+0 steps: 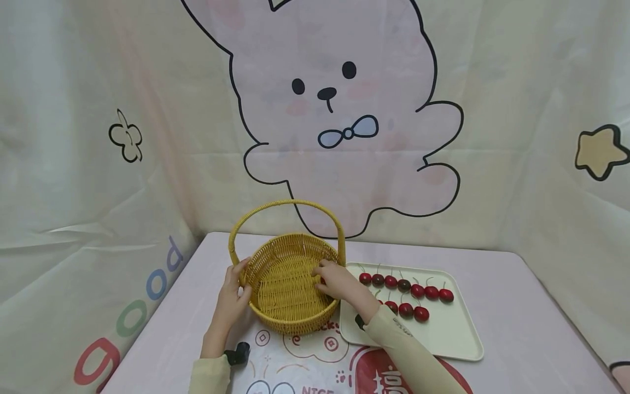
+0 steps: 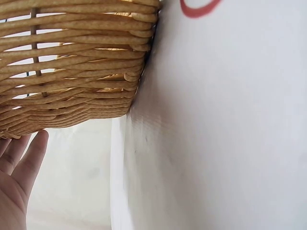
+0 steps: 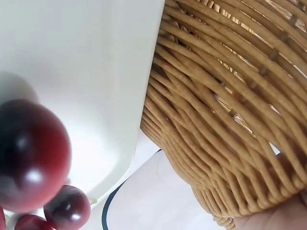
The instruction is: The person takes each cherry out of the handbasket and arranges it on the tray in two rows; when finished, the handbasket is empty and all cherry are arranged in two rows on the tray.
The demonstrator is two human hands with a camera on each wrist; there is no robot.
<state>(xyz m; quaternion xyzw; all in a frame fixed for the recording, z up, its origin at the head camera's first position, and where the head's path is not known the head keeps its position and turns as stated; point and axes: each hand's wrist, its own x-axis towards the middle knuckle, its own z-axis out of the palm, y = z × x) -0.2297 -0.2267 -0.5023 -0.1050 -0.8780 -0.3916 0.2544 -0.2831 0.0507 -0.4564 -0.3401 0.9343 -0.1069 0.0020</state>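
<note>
A yellow woven basket [image 1: 287, 290] with a tall arched handle stands on the table, nothing lying on its visible floor. My left hand [image 1: 230, 300] holds its left rim near the handle's foot; in the left wrist view its fingers [image 2: 29, 160] reach up to the rim from outside. Over the right rim, my right hand [image 1: 339, 282] reaches into the basket. A small dark red cherry [image 1: 322, 280] shows at its curled fingers, mostly covered by them. From the right wrist, the basket's wall [image 3: 230, 110] hides most of that hand.
Right of the basket lies a cream tray [image 1: 458, 336] with two rows of stemmed cherries [image 1: 432, 293]; my right forearm covers part of the front row. Printed cartoons and lettering mark the tabletop [image 1: 275, 361]. A cloth backdrop [image 1: 502, 191] with a cartoon animal hangs behind.
</note>
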